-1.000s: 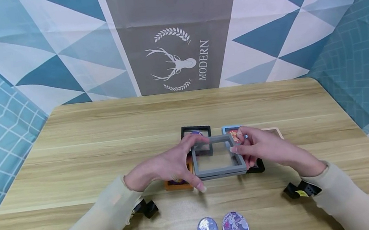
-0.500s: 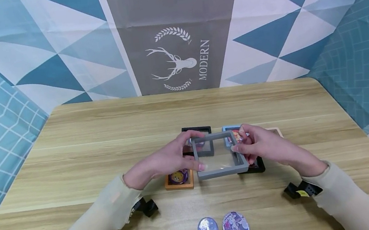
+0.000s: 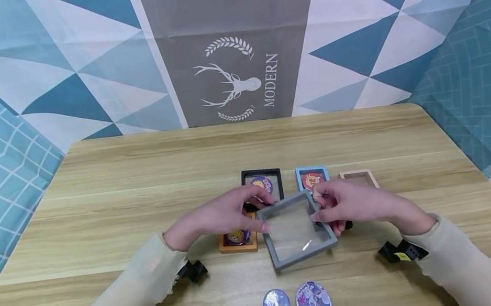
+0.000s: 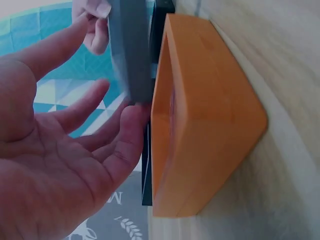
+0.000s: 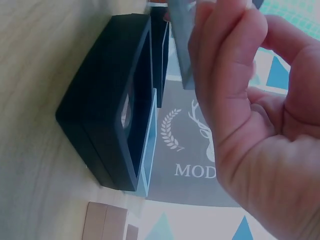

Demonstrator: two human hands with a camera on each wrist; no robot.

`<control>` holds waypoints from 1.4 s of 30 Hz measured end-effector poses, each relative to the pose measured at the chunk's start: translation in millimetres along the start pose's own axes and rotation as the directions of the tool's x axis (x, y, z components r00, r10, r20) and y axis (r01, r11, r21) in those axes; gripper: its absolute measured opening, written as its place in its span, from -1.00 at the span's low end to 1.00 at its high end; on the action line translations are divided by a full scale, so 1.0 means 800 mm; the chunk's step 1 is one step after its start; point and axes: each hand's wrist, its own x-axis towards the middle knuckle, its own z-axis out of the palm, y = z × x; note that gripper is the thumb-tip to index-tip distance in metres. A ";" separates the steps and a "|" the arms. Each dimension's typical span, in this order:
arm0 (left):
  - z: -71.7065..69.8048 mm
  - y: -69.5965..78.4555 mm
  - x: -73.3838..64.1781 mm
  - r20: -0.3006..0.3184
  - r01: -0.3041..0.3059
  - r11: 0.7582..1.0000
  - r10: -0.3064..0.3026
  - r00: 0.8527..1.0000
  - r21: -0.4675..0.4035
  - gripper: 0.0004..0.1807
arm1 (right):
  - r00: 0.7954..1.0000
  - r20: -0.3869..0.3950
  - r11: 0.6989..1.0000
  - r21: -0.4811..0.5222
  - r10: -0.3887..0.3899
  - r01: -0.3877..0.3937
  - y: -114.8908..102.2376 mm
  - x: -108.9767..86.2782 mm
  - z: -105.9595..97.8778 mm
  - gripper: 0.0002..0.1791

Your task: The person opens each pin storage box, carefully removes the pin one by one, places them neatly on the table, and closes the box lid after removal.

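Observation:
A grey square display frame (image 3: 305, 254) with a clear film window is held tilted above the table, turned slightly. At its right side, my right hand (image 3: 353, 203) pinches the edge between thumb and fingers. My left hand (image 3: 231, 213) is at the frame's left edge; in the left wrist view a fingertip (image 4: 132, 117) touches the lower edge while the thumb stands apart. Just below the left hand lies an orange frame (image 3: 236, 250) with a round badge inside. A black frame (image 5: 100, 90) lies under the right hand, mostly hidden in the head view.
Behind the hands lie a black frame (image 3: 260, 171) with a purple badge, a light blue frame (image 3: 311, 169) with a red badge, and a beige frame (image 3: 357, 174). Two loose round badges, a small shiny one (image 3: 276, 305) and a larger purple one (image 3: 313, 303), lie in front.
The grey frame has come nearer to me and turned counterclockwise, baring the black and blue frames behind. My left hand has loosened from its edge; my right hand has lowered slightly, still pinching it.

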 end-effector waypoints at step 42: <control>0.010 0.022 -0.022 0.050 0.091 0.661 -0.192 0.980 0.744 0.00 | 0.997 -0.069 0.957 -0.285 0.030 -0.048 -0.010 0.004 0.025 -0.86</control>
